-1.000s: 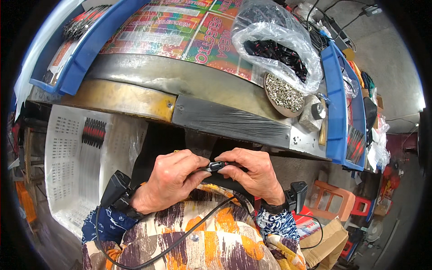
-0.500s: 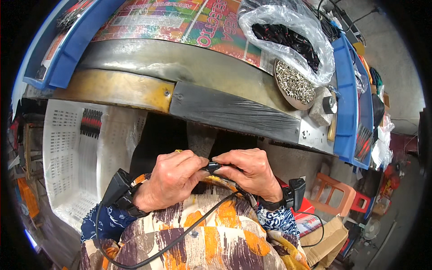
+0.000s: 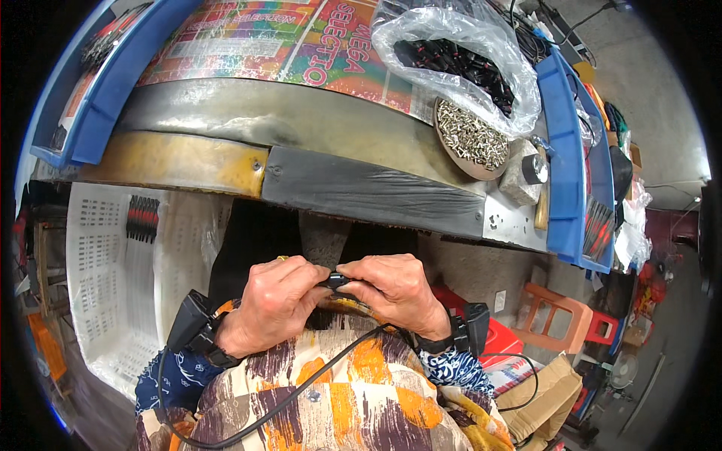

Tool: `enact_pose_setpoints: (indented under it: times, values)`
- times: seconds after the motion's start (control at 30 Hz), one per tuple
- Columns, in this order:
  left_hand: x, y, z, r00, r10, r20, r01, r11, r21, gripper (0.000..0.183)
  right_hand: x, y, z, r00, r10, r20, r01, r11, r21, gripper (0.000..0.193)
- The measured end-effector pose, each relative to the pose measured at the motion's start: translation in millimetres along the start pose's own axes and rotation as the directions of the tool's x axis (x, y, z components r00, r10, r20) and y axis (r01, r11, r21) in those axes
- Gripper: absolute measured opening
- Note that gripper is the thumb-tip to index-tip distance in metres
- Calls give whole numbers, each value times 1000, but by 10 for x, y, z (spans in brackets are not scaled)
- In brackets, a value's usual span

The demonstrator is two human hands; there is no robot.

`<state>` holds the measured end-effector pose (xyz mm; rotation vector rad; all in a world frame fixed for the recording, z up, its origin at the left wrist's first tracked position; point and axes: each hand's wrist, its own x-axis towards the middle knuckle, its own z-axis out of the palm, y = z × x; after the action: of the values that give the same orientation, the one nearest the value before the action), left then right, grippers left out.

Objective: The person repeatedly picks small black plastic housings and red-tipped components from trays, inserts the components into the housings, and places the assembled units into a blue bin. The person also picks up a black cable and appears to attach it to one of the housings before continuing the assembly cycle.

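In front of my body, below the bench edge, my left hand (image 3: 272,302) and my right hand (image 3: 400,292) meet fingertip to fingertip. Both pinch a small glossy black piece (image 3: 338,279) between thumbs and fingers. Most of that piece is covered by the fingers, so its kind does not show. Each wrist carries a strapped black device, and a black cable (image 3: 301,391) loops across my patterned clothing. Left of the hands, a white perforated basket (image 3: 98,278) holds a row of slim black-and-red pieces (image 3: 142,218).
On the metal-edged bench (image 3: 226,105) sit a bowl of small silvery metal parts (image 3: 472,137), a clear bag (image 3: 406,30) of black pieces, and a stone block (image 3: 517,177). Blue bins (image 3: 565,150) flank it. An orange plastic stool (image 3: 553,319) and cardboard (image 3: 541,402) lie at right.
The whole view has shifted a little, so bench and hands appear further left. Both hands keep their pinch on the small black piece.
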<state>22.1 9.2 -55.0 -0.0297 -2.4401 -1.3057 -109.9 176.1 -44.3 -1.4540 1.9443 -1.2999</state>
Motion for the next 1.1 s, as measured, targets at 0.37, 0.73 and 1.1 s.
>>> enact_pose_setpoints:
  times: [0.37, 0.73, 1.1]
  values:
    - [49, -27, -14, 999, 32, 5, -31, 999, -20, 20, -6, 28, 30, 998, 47, -32, -45, 997, 61, 20]
    - [76, 8, -96, 999, 45, 3, -45, 999, -28, 25, 24, -93, -120, 995, 94, 40, -98, 991, 93, 22]
    - [-9, -19, -76, 999, 44, -1, -44, 999, -8, 23, 36, -51, 15, 999, 16, 39, -19, 997, 81, 18]
